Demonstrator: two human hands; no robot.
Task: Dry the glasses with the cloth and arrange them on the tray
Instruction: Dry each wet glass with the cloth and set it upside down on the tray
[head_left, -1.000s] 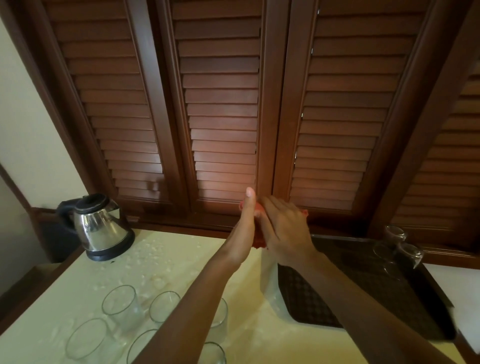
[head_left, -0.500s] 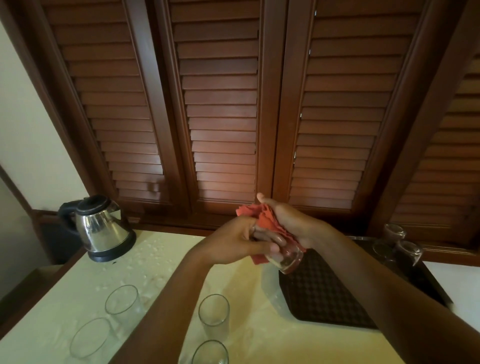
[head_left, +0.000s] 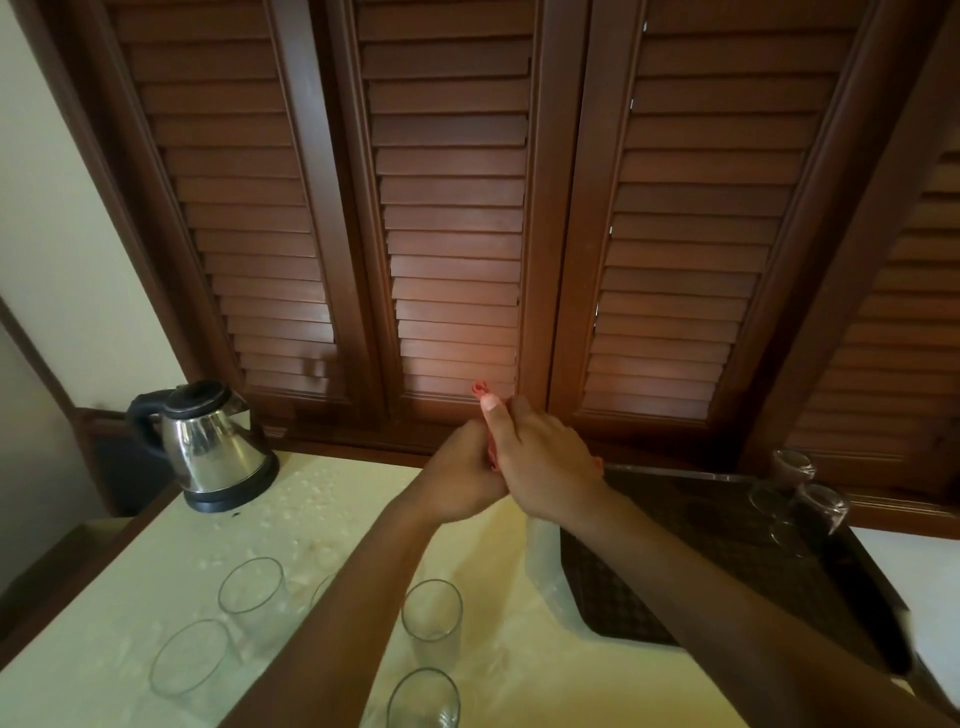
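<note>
I read no brand or writing anywhere, not even on the kettle (head_left: 208, 441) at far left. My left hand (head_left: 462, 478) and right hand (head_left: 545, 462) are pressed together, both clamped on the red cloth (head_left: 491, 452); any glass inside is hidden. Four glasses (head_left: 431, 608) stand near left on the wet cream counter (head_left: 156, 561), two more on the dark tray (head_left: 727, 530) at right. Brown louvred shutters (head_left: 457, 208) stand behind.
</note>
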